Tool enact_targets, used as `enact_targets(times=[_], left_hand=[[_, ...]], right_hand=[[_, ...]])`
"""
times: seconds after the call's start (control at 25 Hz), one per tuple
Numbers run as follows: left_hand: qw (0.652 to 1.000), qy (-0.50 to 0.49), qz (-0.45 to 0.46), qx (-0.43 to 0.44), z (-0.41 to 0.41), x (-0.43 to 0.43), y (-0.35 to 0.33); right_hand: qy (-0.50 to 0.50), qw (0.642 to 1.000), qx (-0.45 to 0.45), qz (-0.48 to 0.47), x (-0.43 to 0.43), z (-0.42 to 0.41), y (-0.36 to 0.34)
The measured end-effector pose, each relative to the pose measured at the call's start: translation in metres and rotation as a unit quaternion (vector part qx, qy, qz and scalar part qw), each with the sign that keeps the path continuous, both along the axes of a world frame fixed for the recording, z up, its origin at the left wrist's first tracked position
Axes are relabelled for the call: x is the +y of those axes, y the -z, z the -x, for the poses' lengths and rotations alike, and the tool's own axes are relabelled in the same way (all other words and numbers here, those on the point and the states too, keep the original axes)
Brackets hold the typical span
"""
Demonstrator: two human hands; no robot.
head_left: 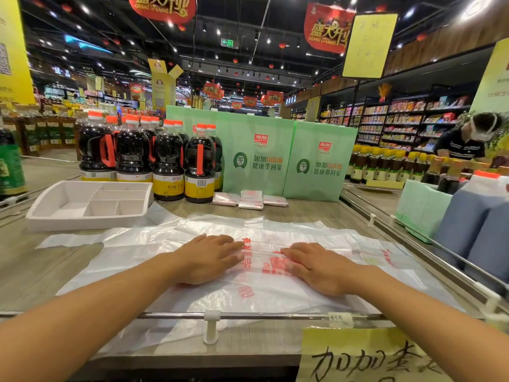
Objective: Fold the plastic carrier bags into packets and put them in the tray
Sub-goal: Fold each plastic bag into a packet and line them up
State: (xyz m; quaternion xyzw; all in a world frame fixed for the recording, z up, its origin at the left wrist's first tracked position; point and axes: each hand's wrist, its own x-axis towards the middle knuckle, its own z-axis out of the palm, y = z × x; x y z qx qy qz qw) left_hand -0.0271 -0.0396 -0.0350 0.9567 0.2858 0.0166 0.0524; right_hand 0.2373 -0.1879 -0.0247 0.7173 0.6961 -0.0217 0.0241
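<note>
bag flat on counter, both hands pressing it, palms down

the plastic carrier bag (256, 288) lies spread out across the centre and lower middle of the frame. it is translucent white with red print, and its near edge hangs over the metal rail (275, 316) at the counter front. more clear plastic spreads beyond it toward the left and right.

left hand (206, 260) and right hand (316, 268) both rest flat on the bag with fingers straight, gripping nothing. they sit side by side with a small gap between the fingertips, where the red print shows.

the tray (82, 223) is white with divided compartments. it sits at middle left on the counter (33, 271), just beyond the bag's left end.

three folded packets (250, 199) lie on the counter above centre, well apart from the tray, just in front of the green boxes (259, 161).

dark sauce bottles (168, 161) with orange caps stand between the tray and the boxes.

a yellow handwritten sign (358, 354) is at lower right. another person (465, 139) bends over bottles at the right edge. store shelves and red banners fill the top of the frame.
</note>
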Motion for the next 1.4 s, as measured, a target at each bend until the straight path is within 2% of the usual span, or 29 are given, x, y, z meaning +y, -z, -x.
enact_targets(times=[0.16,0.32,0.48,0.6,0.68,0.84,1.08,1.4], left_hand=[[0.999,0.004,-0.024,0.048,-0.006,0.007,-0.002],[0.994,-0.012,-0.032,0.099,-0.016,0.013,-0.004],[0.996,-0.012,-0.041,0.077,-0.016,0.015,0.001],[0.999,-0.012,-0.020,0.036,-0.014,0.018,0.007],[0.998,-0.011,0.000,0.056,-0.012,0.022,0.009],[0.993,-0.020,0.051,0.101,0.000,0.032,0.004],[0.986,-0.059,0.033,0.152,0.044,0.050,0.000],[0.992,-0.075,0.009,0.104,0.055,0.036,-0.001]], right_hand=[[0.020,0.999,-0.035,0.034,0.011,-0.004,-0.006],[0.023,0.998,-0.066,0.006,0.016,0.000,0.001],[0.000,0.999,-0.030,-0.015,0.015,0.004,0.010],[-0.020,1.000,0.020,0.009,0.024,0.011,0.013],[-0.010,0.998,0.046,0.037,0.024,0.011,0.012],[0.044,0.996,0.039,0.073,0.009,-0.008,0.008],[0.107,0.988,0.020,0.107,-0.027,-0.053,0.003],[0.136,0.988,0.033,0.069,-0.048,-0.057,0.001]])
